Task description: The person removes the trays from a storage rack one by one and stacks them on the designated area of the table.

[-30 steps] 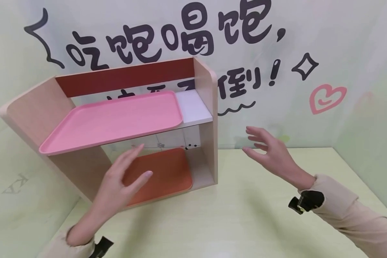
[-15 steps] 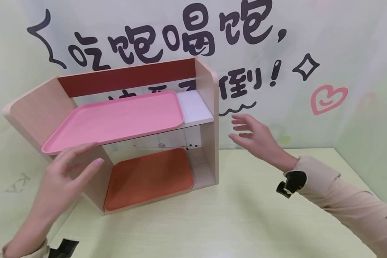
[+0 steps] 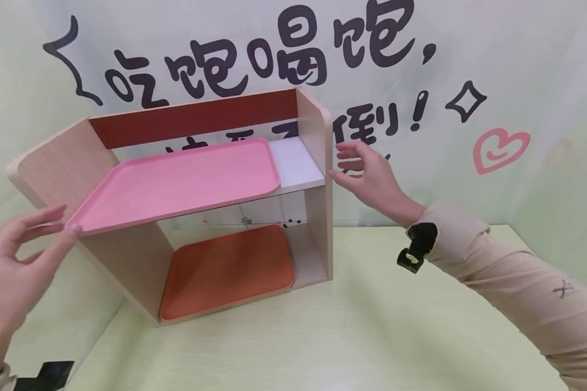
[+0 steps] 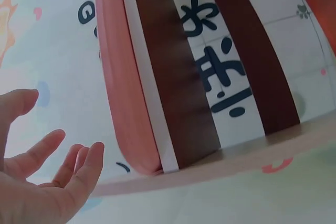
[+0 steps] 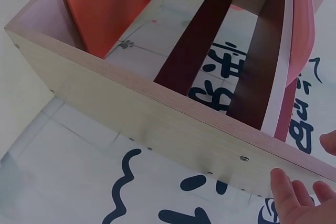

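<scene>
A small two-tier wooden shelf [image 3: 328, 228] stands on the table, with a pink tray [image 3: 191, 182] on its upper board and an orange tray [image 3: 230, 271] on the lower one. My left hand [image 3: 14, 266] is at the shelf's left front edge, where its fingertips overlap the pink tray's corner in the head view. In the left wrist view, the fingers [image 4: 86, 169] are spread and hold nothing. My right hand [image 3: 374, 176] is at the outer face of the right side panel, thumb tip right at the panel's front edge. Its fingers [image 5: 289, 187] are loosely bent around nothing.
The pale table [image 3: 293, 336] extends in front and to the right of the shelf. Behind it stands a wall [image 3: 469, 65] with large dark lettering and a pink heart. A white strip of upper board [image 3: 295, 163] shows to the right of the pink tray.
My left hand has moved left, from in front of the lower opening to the shelf's left edge. My right hand has moved left and up to the right panel. Shelf and trays stay put.
</scene>
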Tool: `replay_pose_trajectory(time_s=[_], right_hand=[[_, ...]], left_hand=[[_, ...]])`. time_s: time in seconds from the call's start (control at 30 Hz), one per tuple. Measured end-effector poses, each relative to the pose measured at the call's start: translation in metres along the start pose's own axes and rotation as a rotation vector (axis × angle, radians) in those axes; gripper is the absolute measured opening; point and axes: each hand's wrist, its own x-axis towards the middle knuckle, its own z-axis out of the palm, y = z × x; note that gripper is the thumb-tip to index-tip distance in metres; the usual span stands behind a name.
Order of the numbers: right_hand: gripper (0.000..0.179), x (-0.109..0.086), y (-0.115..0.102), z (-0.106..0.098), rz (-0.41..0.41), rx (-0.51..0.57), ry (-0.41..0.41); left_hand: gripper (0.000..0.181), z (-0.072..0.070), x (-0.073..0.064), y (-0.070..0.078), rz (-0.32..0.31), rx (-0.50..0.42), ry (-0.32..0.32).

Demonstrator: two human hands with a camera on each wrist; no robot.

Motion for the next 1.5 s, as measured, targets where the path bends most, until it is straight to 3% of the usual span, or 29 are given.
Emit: replay_pose_trajectory(time_s=[0.23, 0.33, 0.47, 0.7, 0.8, 0.93, 1.03, 1.17, 1.23, 1.33, 1.5], right_hand=[[0.046, 0.016, -0.009, 0.008, -0.019, -0.042, 0.061], [0.046, 0.02, -0.009, 0.012, -0.014, -0.046, 0.079], [0.045, 0.025, -0.009, 0.014, -0.004, -0.055, 0.097], [0.046, 0.031, -0.008, 0.017, 0.021, -0.06, 0.126], [0.046, 0.032, -0.009, 0.019, 0.024, -0.057, 0.135], [0.044, 0.033, -0.009, 0.02, 0.021, -0.061, 0.142], [0.043, 0.033, -0.009, 0.019, 0.024, -0.067, 0.141], [0.041, 0.033, -0.01, 0.019, 0.037, -0.07, 0.128], [0.04, 0.033, -0.01, 0.019, 0.04, -0.073, 0.122], [0.039, 0.034, -0.01, 0.019, 0.038, -0.08, 0.12], [0.038, 0.033, -0.011, 0.017, 0.039, -0.083, 0.118]], left_hand=[[0.042, -0.012, 0.018, -0.026, -0.174, 0.072, 0.168], [0.043, -0.02, 0.027, -0.04, -0.224, 0.133, 0.161], [0.046, -0.027, 0.037, -0.051, -0.244, 0.188, 0.111], [0.049, -0.027, 0.049, -0.055, -0.301, 0.13, 0.108], [0.049, -0.028, 0.055, -0.063, -0.301, 0.097, 0.107], [0.048, -0.029, 0.068, -0.082, -0.222, 0.014, 0.077], [0.05, -0.029, 0.085, -0.112, -0.164, -0.031, 0.052], [0.057, -0.027, 0.107, -0.157, -0.153, -0.053, 0.05], [0.058, -0.026, 0.114, -0.171, -0.162, -0.061, 0.057], [0.058, -0.024, 0.117, -0.176, -0.189, -0.111, 0.067], [0.056, -0.019, 0.118, -0.176, -0.176, -0.186, 0.097]])
